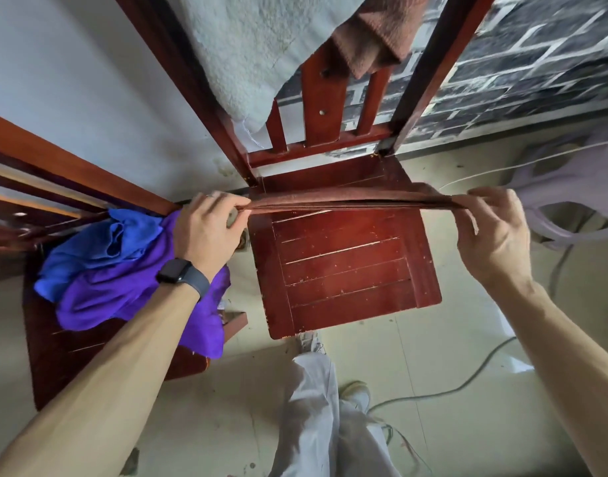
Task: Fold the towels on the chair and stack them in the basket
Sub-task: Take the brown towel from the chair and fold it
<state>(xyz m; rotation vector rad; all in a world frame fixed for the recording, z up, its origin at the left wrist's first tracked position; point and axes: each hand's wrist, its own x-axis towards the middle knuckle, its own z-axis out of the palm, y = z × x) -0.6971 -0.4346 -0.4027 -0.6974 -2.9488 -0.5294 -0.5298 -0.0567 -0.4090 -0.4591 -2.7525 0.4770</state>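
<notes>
A brown towel (351, 200) is stretched flat and edge-on above the seat of a red wooden chair (344, 270). My left hand (206, 228) pinches its left end and my right hand (492, 228) pinches its right end. The towel looks folded into several layers. Over the chair's backrest hang a pale grey towel (247, 46) and a brown towel (378, 39). A blue towel (99, 249) and a purple towel (123, 297) lie crumpled on a second red chair (54, 359) at the left. No basket shows clearly.
A lilac fabric item (571, 201) with a wire sits on the floor at the right. A grey cable (468, 383) runs across the tiled floor. My legs and shoes (330, 407) stand in front of the chair. A dark brick-pattern wall is behind.
</notes>
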